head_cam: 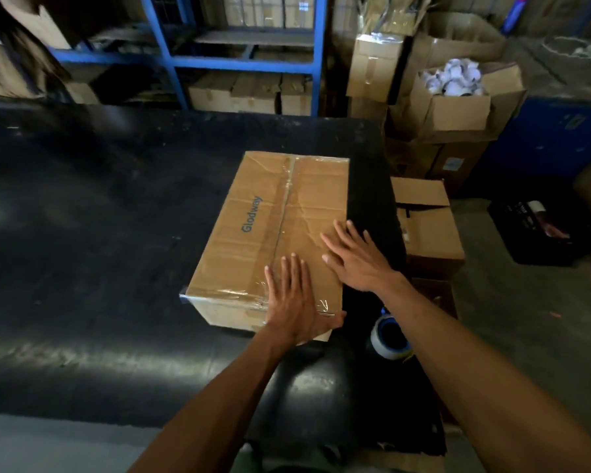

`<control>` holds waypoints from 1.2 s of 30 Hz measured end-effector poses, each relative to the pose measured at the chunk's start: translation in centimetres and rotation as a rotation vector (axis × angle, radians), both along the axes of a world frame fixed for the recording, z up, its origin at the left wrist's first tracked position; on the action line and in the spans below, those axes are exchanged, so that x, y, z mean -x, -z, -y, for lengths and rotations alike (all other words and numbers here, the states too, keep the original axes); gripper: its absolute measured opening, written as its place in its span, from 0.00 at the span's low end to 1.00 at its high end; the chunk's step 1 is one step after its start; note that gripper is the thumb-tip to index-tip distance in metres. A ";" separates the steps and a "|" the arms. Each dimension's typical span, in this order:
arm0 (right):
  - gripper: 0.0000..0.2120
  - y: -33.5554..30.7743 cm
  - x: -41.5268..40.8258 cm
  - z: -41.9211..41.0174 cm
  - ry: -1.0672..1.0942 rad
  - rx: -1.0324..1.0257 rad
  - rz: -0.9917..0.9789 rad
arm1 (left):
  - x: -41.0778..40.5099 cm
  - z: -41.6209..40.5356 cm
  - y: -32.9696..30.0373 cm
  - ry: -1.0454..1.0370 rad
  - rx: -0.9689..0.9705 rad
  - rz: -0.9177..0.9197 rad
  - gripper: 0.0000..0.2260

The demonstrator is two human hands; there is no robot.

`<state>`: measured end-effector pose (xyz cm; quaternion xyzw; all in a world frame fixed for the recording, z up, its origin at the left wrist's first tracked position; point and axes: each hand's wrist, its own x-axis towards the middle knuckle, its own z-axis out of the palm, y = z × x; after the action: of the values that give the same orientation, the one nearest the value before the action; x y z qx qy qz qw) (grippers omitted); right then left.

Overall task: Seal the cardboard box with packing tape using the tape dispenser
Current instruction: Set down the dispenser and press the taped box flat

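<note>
**Both hands flat on a taped box**

Lying on the dark desk (99, 233) toward its right edge, the cardboard box (253, 227) has its flaps closed and a strip of clear tape (289, 186) running down the centre seam, with more glossy tape wrapped across its near edge. Blue lettering runs along the left flap.

Both hands rest open on the box, holding nothing. The left hand (296, 302) lies palm down at the near right corner, fingers spread and pointing away from the person, the heel of the palm over the near edge and the thumb wrapped around the corner. The right hand (355, 257) lies flat on the right flap just beyond it, fingers splayed wide and angled toward the seam.

The tape dispenser (389, 332), with a blue core and a clear roll, sits on the desk just beside the box's near right corner, partly hidden under the right forearm; neither hand touches it.

Beyond the desk stand blue shelving (243, 63) and stacked cartons, among them an open carton (458, 110) with white items. A black crate (539, 230) sits on the floor at right.
</note>
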<state>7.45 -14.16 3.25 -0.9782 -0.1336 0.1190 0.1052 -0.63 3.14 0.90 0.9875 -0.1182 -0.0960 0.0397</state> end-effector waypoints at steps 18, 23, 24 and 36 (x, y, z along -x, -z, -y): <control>0.39 -0.1 1.1 -8.4 0.196 0.141 -0.072 | -1.9 -17.0 -1.6 -0.081 0.023 -0.305 0.48; 0.39 0.1 4.2 -12.5 0.320 0.158 -0.020 | -4.9 -22.3 -2.9 0.097 -0.102 -0.286 0.51; 0.39 -0.1 4.9 -13.2 0.322 0.180 0.005 | -5.8 -23.1 -3.5 0.113 -0.139 -0.294 0.50; 0.37 1.3 6.6 -11.2 0.518 0.073 -0.029 | -5.7 -17.9 -0.7 0.063 -0.013 -0.073 0.45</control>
<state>0.88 -2.96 1.91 -0.9812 0.1273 0.1066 0.0986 5.04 21.02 1.59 0.9794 -0.1473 -0.1338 0.0346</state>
